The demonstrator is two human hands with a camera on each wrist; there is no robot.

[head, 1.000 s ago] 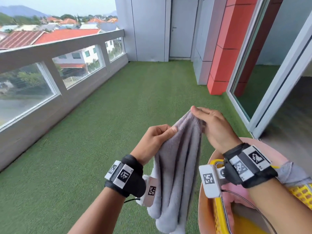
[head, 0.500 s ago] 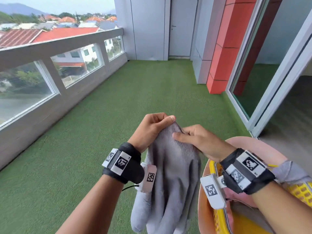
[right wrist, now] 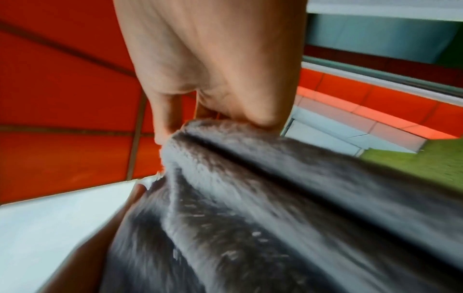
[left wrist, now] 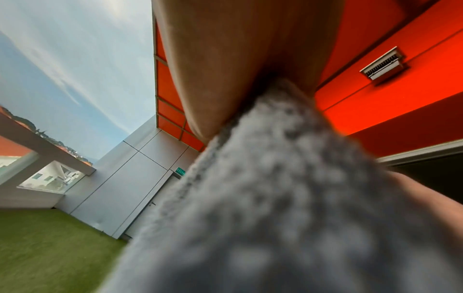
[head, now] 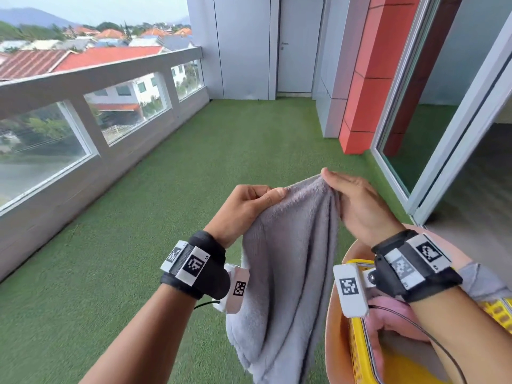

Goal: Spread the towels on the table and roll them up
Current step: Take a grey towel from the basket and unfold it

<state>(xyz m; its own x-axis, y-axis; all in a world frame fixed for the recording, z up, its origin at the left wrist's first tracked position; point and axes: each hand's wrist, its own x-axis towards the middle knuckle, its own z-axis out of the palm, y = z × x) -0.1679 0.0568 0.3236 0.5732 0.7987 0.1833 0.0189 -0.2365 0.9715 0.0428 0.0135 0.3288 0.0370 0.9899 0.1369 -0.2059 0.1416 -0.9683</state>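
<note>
The grey towel [head: 288, 261] hangs in the air in front of the person, over the green grass floor [head: 138, 245]. It is not on any worktop yet. The left hand [head: 243, 209] pinches the top edge with the thumb and curled fingers [head: 274, 194]. The right hand [head: 357, 206] pinches the same top edge a little to the right, and its fingers are clamped on the cloth too. The two hands are close together, so the towel droops in long folds.

The step in hand looks like opening the towel out. To do it well, each hand should slide along the top edge to a corner while it keeps a soft pinch. Then the hands can pull apart until the edge is straight. A small shake would help the folds fall open.

A yellow basket [head: 360, 356] sits low on the right, with a pink cloth [head: 388, 314] in it. The hanging end is close to the basket, so the towel should be kept up high. If one hand lets go too soon, the towel could drop on the grass.

No worktop shows in these views, so the person must find it first.
</note>
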